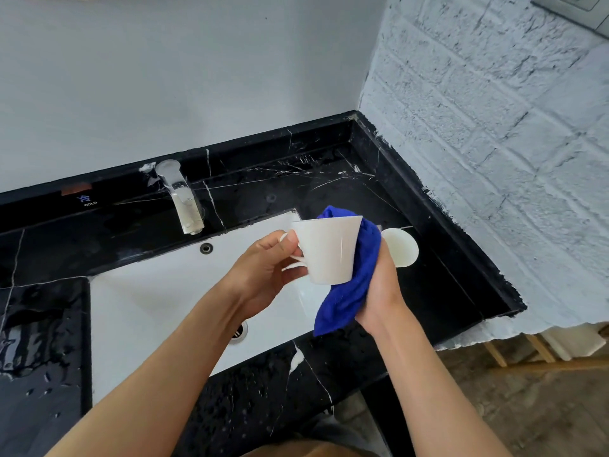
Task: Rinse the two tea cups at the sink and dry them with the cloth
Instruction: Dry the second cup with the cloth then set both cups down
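Observation:
A white tea cup (pixel 326 250) is held upright above the right edge of the white sink (pixel 158 305). My left hand (pixel 263 272) pinches its handle, thumb on top. My right hand (pixel 379 285) grips a blue cloth (pixel 349 291) and presses it against the cup's right side; the cloth also shows behind the rim and hangs down below my hand. A second white cup (pixel 403 247) stands on the black counter just behind my right hand, partly hidden by it.
A chrome tap (pixel 183 201) stands at the back of the sink, with no water running. The black marble counter (pixel 296 390) is wet with droplets. A white brick wall (pixel 494 159) closes off the right side, and the counter ends at the right.

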